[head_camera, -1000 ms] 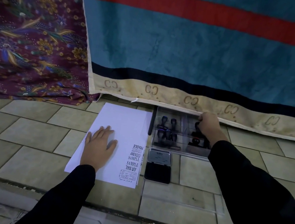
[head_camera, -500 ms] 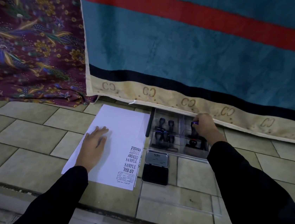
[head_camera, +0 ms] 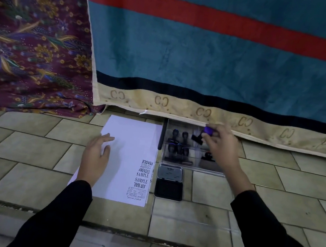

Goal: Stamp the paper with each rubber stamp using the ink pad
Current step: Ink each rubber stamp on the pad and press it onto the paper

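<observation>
The right hand (head_camera: 222,148) pinches a small rubber stamp (head_camera: 208,131) by its round purple knob, thumb and fingertips curled round it. The stamp hangs tilted, its flat black base pointing down and to the left, over the far right compartment of a clear plastic tray (head_camera: 211,170). Whether the base touches the tray cannot be told.

More dark-handled stamps (head_camera: 178,143) stand upright in the tray's left compartments, and one black-knobbed stamp (head_camera: 208,157) sits in the near right one.

Just in front of the tray lies the open ink pad (head_camera: 169,189), a black rectangle with its grey metal lid folded back toward the tray.

To the left, the white sheet of paper (head_camera: 129,140) lies on the beige tiled floor (head_camera: 23,148). The left hand (head_camera: 95,156) rests flat on it, fingers straight and slightly spread. Along the sheet's right edge runs a column of dark prints: FRAGILE, EXPRESS, AMENDED, SAMPLE twice, AIR MAIL, then a small boxed print with a line of script.

A thin black rod (head_camera: 162,133) lies between the paper and the tray. A clear flat lid (head_camera: 188,217) lies on the tiles nearer the person. Behind hang a teal blanket (head_camera: 205,63) with a red stripe and beige border, and a maroon floral cloth (head_camera: 34,47)
</observation>
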Tool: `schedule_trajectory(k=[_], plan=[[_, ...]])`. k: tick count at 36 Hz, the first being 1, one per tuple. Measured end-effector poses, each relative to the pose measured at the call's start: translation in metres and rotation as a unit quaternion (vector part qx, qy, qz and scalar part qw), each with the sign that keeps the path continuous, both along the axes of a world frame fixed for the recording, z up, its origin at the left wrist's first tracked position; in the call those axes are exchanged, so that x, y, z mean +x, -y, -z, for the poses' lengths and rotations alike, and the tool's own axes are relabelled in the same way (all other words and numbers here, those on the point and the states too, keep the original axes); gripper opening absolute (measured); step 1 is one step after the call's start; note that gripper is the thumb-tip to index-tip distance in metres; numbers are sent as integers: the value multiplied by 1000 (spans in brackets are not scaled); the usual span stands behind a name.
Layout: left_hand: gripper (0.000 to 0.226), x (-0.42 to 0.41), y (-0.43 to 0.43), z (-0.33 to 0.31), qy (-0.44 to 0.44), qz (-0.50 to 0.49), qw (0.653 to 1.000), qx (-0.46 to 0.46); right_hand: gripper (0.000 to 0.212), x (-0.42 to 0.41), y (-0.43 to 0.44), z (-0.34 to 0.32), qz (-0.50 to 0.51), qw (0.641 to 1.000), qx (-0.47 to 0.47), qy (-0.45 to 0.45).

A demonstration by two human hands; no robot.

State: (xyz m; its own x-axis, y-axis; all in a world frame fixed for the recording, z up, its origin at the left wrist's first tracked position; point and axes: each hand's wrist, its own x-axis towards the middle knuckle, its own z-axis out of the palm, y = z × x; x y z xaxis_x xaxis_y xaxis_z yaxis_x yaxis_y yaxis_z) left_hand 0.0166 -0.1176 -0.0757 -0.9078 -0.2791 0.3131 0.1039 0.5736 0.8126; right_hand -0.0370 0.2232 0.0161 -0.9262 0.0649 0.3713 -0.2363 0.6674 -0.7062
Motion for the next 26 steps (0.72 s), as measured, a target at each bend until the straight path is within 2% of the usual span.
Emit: schedule_trajectory(k=[3, 5, 10, 13, 16, 26], plan=[[23, 5, -18, -6, -20, 64, 994, -91, 31, 33, 17, 8, -69, 996, 4, 57], [27, 10, -32, -8, -7, 128, 984, -126, 32, 52, 27, 17, -109, 992, 30, 61], [76, 22, -65, -4, 68, 258, 941, -208, 35, 78, 42, 35, -187, 977, 82, 65], [95, 24, -78, 1, 64, 272, 929, -242, 31, 86, 45, 39, -212, 972, 93, 47], [104, 24, -82, 5, 51, 273, 923, -265, 28, 91, 46, 39, -219, 970, 102, 29], [101, 23, -84, 12, 47, 265, 925, -268, 27, 104, 53, 38, -224, 963, 149, 9]])
